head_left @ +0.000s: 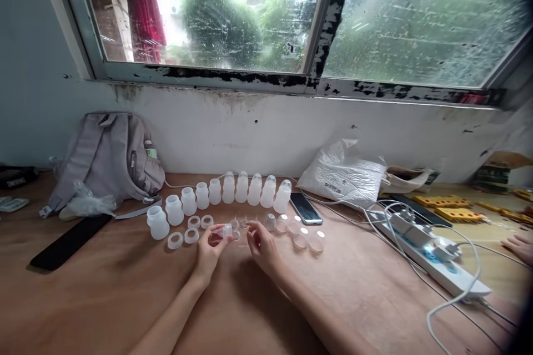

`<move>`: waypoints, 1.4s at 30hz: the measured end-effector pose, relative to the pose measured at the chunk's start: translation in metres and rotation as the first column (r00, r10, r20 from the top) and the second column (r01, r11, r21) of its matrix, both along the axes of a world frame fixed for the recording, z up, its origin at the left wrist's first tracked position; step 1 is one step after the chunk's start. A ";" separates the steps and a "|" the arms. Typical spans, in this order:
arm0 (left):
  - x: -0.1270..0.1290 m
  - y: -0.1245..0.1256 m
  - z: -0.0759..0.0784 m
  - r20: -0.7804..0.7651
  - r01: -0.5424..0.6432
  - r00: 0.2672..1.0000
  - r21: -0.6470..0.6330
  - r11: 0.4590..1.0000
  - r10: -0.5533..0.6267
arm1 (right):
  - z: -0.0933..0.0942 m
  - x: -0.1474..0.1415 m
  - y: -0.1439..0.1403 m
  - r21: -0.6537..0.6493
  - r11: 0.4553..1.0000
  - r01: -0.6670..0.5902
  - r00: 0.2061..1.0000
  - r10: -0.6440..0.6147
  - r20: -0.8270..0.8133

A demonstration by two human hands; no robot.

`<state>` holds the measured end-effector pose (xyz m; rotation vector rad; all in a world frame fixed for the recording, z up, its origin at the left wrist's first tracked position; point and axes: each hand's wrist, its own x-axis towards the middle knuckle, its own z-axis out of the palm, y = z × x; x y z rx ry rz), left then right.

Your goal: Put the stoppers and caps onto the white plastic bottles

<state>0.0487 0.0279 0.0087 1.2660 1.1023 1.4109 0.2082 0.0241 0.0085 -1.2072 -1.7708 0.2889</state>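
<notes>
A single head-worn view looks forward and down across the tabletop toward the window at 12 o'clock. The forearms enter from 6 o'clock, near the lens; the hands sit at mid-frame. A power strip lies toward 3 o'clock.

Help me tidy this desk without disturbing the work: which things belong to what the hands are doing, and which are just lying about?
In use:
left hand holding a small clear cap
right hand
row of white bottles
white rings
clear caps

Lying about:
grey backpack
smartphone
white plastic bag
power strip
yellow parts
</notes>
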 end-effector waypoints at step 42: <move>0.007 -0.011 0.003 0.312 0.425 0.883 -0.214 0.880 -0.350 | -0.003 0.015 -0.036 -0.077 0.996 -0.046 0.996 0.051 0.071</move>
